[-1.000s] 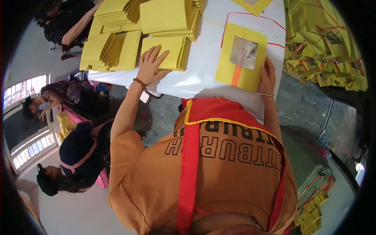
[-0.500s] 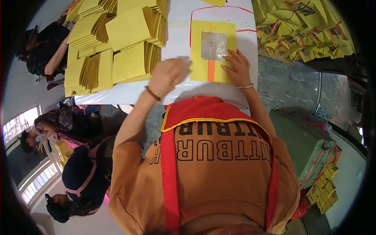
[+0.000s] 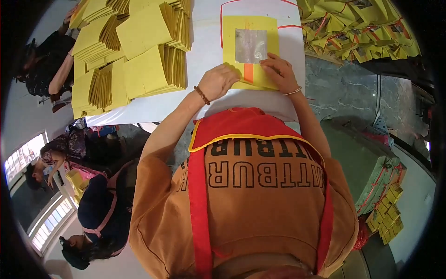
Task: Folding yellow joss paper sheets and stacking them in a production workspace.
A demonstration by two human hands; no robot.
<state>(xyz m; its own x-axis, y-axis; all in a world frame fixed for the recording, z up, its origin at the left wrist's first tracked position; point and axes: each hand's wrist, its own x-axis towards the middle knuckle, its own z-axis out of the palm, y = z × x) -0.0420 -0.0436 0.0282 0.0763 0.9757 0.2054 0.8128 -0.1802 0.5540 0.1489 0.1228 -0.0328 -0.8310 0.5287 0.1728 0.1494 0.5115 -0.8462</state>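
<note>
Both hands press on a yellow sheet [image 3: 251, 49] with a silver square [image 3: 251, 45] and an orange strip [image 3: 248, 72], lying on the white table [image 3: 204, 32]. The left hand [image 3: 218, 82] is curled on its near left corner, the right hand [image 3: 278, 70] fingers flat on its near right edge. Yellow stacks [image 3: 134, 51] sit far left.

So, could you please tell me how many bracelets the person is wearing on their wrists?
2: a brown beaded bracelet on the left wrist, behind the left hand, and a thin pale bracelet on the right wrist, behind the right hand. Both hands rest on the yellow sheet.
</note>
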